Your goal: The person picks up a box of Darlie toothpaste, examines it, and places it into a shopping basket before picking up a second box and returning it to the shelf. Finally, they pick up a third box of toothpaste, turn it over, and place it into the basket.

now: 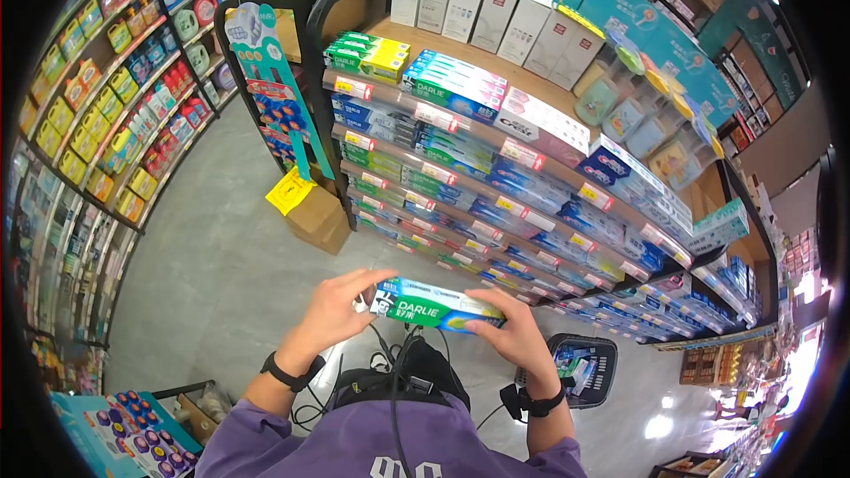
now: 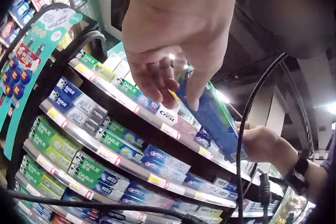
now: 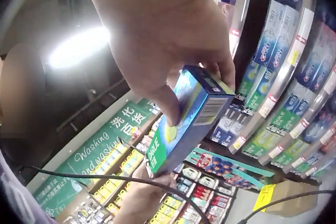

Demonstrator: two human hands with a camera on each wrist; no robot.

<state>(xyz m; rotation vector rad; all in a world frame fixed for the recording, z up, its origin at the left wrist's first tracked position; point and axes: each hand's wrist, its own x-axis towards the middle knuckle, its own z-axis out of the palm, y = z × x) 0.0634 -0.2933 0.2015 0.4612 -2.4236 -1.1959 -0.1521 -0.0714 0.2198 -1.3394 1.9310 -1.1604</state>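
A shopper in a purple shirt point(image 1: 372, 441) held a Darlie box point(image 1: 438, 304) level at chest height in a store aisle, just in front of stocked toothpaste shelves point(image 1: 432, 42). The left hand point(image 1: 335, 308), its fingers bent, gripped 1 end of the box, while the right hand point(image 1: 513, 335) pinched the other end between thumb and fingers; neither hand was spread wide. The head camera alone took in both hands with the box's green-and-blue front between them, along with a dark basket point(image 1: 611, 373) holding packages point(image 1: 579, 366) on the gray floor point(image 1: 195, 257), near the right forearm. The right wrist camera revealed what the head camera did not: a barcode point(image 3: 209, 111) on the box's end panel, beside the right hand, and a green sign point(image 3: 100, 155) bearing the word "Washing." From the left wrist, a blue side of the box was visible, slanting toward the right hand at its far end. A brown carton point(image 1: 320, 223) topped with a yellow sheet point(image 1: 290, 190) stood at the shelves' left end, seen from the head and right wrist but not clearly from the left.
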